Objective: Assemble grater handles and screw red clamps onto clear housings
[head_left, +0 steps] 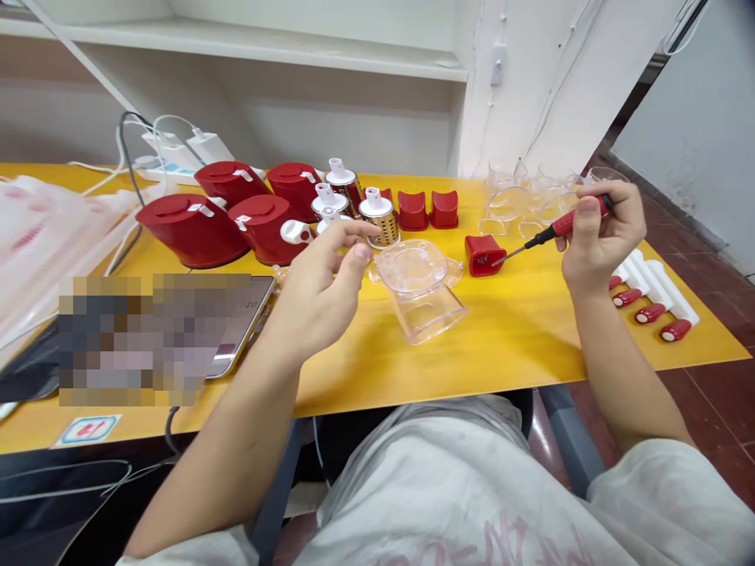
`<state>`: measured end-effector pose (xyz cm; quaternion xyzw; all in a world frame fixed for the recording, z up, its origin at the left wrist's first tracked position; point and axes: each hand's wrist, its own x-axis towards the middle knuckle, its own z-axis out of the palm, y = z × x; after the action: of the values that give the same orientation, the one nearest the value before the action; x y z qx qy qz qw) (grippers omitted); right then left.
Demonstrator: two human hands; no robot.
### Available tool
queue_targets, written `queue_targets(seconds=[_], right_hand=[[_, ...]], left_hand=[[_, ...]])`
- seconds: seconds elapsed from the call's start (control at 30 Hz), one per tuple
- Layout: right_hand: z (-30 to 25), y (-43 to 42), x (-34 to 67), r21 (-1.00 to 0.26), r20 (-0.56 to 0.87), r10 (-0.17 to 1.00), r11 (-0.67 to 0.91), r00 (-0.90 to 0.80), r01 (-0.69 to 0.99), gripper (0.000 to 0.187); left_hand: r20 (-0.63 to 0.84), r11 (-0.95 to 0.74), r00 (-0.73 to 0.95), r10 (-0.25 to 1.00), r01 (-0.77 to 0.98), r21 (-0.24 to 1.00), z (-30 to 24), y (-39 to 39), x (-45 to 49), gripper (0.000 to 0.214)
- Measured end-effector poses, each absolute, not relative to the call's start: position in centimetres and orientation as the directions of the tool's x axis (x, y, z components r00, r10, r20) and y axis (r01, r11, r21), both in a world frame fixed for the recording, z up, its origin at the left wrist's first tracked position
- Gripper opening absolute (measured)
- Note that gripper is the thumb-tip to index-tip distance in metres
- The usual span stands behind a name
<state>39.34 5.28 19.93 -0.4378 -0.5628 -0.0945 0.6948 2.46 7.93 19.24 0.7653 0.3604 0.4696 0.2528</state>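
Tabletop (pixel 519 334) in yellow, shelves (pixel 265 45) behind.

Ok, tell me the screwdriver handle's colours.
The handle is red and black, clearest in the head view.

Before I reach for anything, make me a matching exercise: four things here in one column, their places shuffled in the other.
Things:
1. Screwdriver
2. Clear plastic part
3. White-and-red handles
4. Large red housings

Places:
A. Lying at the right end of the table
B. Towards the back, left of the metal drums
C. Held in the right hand
D. On the tabletop, just right of the left hand

Right pairs: 1-C, 2-D, 3-A, 4-B
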Motion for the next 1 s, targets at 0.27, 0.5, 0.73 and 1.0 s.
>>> queue_targets(seconds=[0.27,0.5,0.73,1.0], right_hand=[[16.6,5.1,40.5,-0.499,0.847,0.46,0.518,0.266,0.695,0.059],[16.7,4.4,39.5,-0.408,0.838,0.539,0.508,0.089,0.759,0.058],[17.4,4.1,39.3,-0.423,0.781,0.624,0.493,0.029,0.76,0.057],[17.4,4.2,39.3,-0.453,0.731,0.683,0.49,-0.005,0.745,0.053]], left_hand=[[0.613,-0.705,0.385,0.69,0.166,0.69,14.2,4.8,2.8,0.126],[0.567,-0.7,0.514,0.644,0.098,0.707,11.4,4.7,2.5,0.099],[0.591,-0.599,0.35,0.727,-0.097,0.795,11.0,4.7,3.3,0.074],[0.504,-0.511,0.212,0.837,-0.026,0.859,12.4,4.5,3.8,0.053]])
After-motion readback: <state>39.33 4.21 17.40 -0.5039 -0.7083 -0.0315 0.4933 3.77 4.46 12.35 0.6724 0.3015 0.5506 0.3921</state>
